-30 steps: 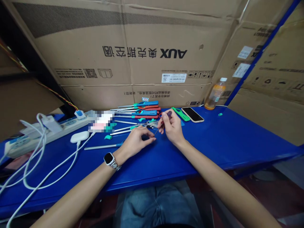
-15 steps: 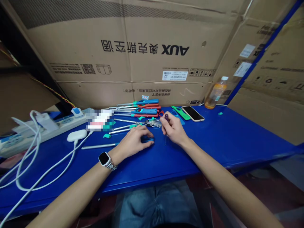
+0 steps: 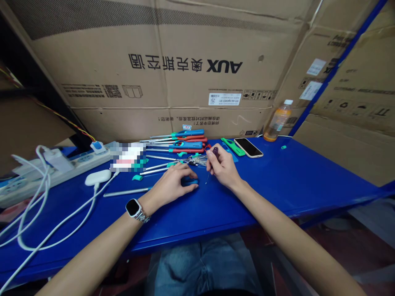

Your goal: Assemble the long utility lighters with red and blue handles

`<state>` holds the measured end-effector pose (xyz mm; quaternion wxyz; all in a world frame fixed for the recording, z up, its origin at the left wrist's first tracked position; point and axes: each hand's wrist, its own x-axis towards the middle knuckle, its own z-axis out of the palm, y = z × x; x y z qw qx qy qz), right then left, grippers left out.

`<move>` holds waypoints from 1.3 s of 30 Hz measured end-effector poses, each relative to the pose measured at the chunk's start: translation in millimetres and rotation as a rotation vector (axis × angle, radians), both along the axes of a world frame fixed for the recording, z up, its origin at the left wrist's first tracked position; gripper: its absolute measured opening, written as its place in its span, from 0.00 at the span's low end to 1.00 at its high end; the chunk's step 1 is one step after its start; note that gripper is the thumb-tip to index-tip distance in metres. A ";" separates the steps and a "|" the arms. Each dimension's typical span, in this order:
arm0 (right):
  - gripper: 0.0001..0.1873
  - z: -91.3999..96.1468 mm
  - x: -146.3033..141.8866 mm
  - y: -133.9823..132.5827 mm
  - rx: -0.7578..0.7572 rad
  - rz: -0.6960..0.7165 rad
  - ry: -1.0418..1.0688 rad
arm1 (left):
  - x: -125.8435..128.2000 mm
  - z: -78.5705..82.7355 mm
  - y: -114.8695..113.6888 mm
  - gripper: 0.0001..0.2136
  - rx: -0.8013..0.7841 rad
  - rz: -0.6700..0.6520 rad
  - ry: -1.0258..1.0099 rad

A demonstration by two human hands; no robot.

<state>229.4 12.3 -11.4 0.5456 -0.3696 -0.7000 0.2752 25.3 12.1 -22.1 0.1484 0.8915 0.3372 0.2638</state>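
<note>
Under the curled fingers of my left hand (image 3: 173,181) lies a long-necked lighter (image 3: 126,192), held against the table. Its metal tube points left and a bit of its blue handle shows by the fingertips; my palm hides the rest. My right hand (image 3: 225,167) is closed around a small screwdriver (image 3: 215,151) with a dark purple handle. The thin shaft slants down to the left, its tip a little right of the lighter's handle and apart from it. Behind both hands are loose metal parts (image 3: 201,160) in a small heap.
Several blue and red lighters (image 3: 188,145) are stacked at the back. A green lighter shell (image 3: 233,146), a phone (image 3: 248,147) and an orange drink bottle (image 3: 278,121) stand or lie to the right. White cables (image 3: 46,205) and a power strip (image 3: 83,162) occupy the left; cardboard (image 3: 185,33) walls the rear.
The screwdriver's tip has swung left toward the lighter's handle, and its shaft now tilts more. My left hand keeps its grip on the lighter. The whole view has shifted slightly.
</note>
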 end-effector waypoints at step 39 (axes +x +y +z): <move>0.15 12.7 -30.2 4.2 0.035 0.071 0.349 | 3.0 4.3 -0.2 0.17 -0.482 0.093 -0.564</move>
